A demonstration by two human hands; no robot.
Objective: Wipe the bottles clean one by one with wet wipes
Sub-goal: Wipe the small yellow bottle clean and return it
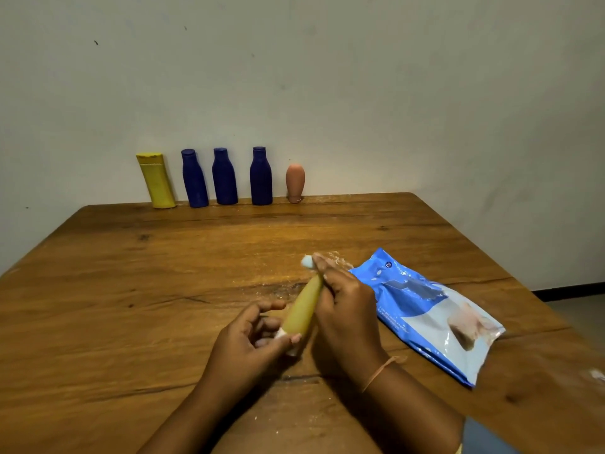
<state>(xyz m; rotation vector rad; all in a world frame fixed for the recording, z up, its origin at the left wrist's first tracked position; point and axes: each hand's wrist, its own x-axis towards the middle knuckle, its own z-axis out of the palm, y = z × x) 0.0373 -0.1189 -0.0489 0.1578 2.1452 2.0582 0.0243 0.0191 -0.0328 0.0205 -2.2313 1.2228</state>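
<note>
Just left of the wipes pack [425, 316], the left hand [242, 342] is gripping a tan bottle [302, 309], the right hand [347, 309] pinching a wipe [307, 261] (pale blue) onto it.

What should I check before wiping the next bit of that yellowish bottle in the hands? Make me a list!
1. Slim yellowish plastic bottle gripped at its near end by the left hand: ok.
2. White wet wipe held by the right hand on the bottle's far tip: ok.
3. Blue plastic wipes pack lying nearby on the wooden table: ok.
4. Row of five standing bottles waiting by the wall: ok.
5. Wipe wet enough: cannot tell.
</note>
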